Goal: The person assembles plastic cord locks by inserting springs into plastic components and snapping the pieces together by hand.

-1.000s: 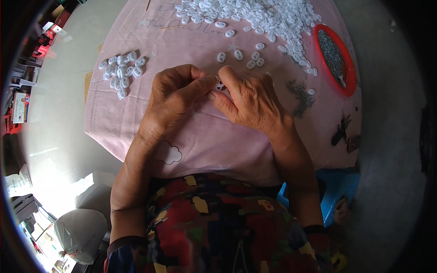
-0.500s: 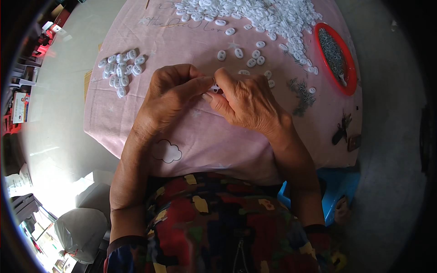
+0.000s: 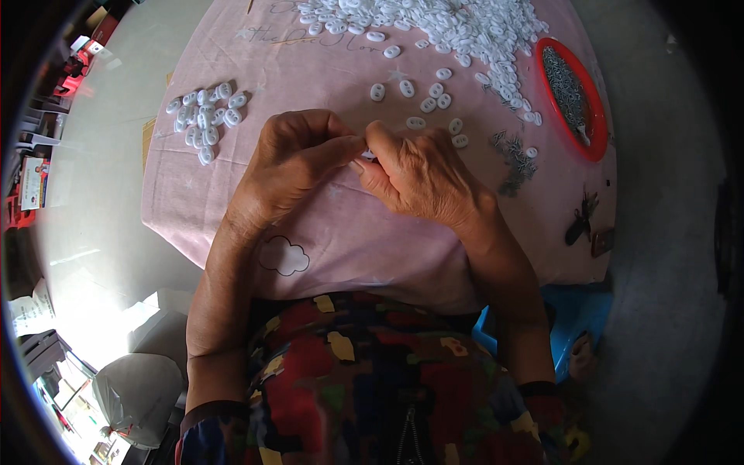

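Note:
My left hand (image 3: 298, 159) and my right hand (image 3: 418, 167) meet above the pink cloth, fingertips pinched together on a small white oval plastic piece (image 3: 370, 154). Most of that piece is hidden behind the fingers. Just beyond my right hand lie several like white oval pieces with two dark holes (image 3: 416, 122). A cluster of such pieces (image 3: 205, 116) sits to the left of my left hand. Small grey metal screws or pins (image 3: 513, 164) are scattered right of my right hand; their exact kind is too small to tell.
A large heap of white oval pieces (image 3: 457, 31) covers the table's far side. At the right stands a red oval tray (image 3: 598, 128) of small metal parts. Dark pliers-like tools (image 3: 581, 221) lie near the right edge. A blue stool (image 3: 581, 314) stands below.
Both hands stay almost in place, still pinched together. The fingertips have shifted only slightly around the white piece.

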Available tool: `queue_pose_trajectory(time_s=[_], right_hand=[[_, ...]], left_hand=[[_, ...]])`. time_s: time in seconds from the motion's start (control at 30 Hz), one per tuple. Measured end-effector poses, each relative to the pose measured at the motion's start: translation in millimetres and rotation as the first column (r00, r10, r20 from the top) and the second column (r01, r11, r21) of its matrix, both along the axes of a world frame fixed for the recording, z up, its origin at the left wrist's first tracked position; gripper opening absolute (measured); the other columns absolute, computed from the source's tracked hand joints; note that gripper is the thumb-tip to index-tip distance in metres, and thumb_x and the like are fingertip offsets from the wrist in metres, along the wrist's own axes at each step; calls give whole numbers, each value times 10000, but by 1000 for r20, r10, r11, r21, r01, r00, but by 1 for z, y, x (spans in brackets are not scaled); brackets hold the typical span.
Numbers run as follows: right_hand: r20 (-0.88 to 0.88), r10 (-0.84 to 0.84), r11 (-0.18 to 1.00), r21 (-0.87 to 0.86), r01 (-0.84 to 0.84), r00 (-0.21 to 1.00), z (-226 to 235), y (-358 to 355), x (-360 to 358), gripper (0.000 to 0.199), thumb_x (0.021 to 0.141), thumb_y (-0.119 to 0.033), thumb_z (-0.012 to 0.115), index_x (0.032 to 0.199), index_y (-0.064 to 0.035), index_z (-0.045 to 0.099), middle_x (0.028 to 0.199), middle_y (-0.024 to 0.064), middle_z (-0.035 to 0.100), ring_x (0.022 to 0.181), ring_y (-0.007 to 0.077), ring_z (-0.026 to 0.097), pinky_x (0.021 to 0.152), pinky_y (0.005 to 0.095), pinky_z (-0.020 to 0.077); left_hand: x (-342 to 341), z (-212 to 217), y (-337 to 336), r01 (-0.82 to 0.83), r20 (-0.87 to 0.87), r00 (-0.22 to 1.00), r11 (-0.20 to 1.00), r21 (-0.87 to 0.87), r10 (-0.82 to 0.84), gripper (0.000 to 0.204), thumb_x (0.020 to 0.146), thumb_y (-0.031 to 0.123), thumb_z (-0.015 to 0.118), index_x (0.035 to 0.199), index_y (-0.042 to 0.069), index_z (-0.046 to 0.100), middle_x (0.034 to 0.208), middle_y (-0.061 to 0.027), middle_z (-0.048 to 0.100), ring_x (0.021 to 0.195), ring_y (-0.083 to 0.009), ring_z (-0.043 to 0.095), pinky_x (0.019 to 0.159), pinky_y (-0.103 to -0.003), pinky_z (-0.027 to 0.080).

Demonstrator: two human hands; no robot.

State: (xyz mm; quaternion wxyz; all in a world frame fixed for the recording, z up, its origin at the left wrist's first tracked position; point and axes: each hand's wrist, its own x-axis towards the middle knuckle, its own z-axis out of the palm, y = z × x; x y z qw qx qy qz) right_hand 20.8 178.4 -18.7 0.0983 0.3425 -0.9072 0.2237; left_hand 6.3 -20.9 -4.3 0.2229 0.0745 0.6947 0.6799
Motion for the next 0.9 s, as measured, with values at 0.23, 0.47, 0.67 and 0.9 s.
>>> queue_pose_trajectory(time_s=[0.23, 0.47, 0.67, 0.9], right_hand=[[14, 19, 1000, 4, -19, 1000, 0, 1, 1, 238, 907, -235, 639, 889, -53, 487, 569, 116, 568, 510, 327, 617, 466, 421, 468], [-8, 33, 999, 11, -33, 999, -1, -1, 1, 225, 895, -208, 650, 886, -51, 488, 562, 117, 560, 495, 320, 607, 451, 415, 457], [-36, 40, 999, -25, -41, 999, -2, 4, -1, 235, 892, -226, 654, 884, -58, 489, 574, 116, 573, 496, 313, 609, 456, 406, 458], [15, -34, 991, -129, 35, 999, 11, 9, -6, 225, 879, -235, 674, 902, -52, 545, 628, 90, 576, 521, 248, 601, 477, 349, 436]], left_hand=[[1, -2, 0, 2, -4, 1000, 1000, 28, -2, 120, 867, 113, 676, 843, -4, 682, 775, -11, 661, 733, -57, 581, 701, -214, 462], [0, -1, -2, 18, -23, 1000, 999, 26, -17, 139, 864, 113, 670, 826, -20, 683, 747, -4, 647, 710, -49, 555, 664, -214, 448], [1, -4, -1, 10, 16, 1000, 995, 101, -11, 142, 878, 128, 682, 844, -10, 686, 768, -2, 649, 731, -50, 556, 678, -212, 444], [-1, 8, -10, -42, 91, 995, 991, 129, 30, 90, 877, 125, 693, 886, 37, 674, 810, 1, 653, 712, -44, 557, 640, -200, 419]])
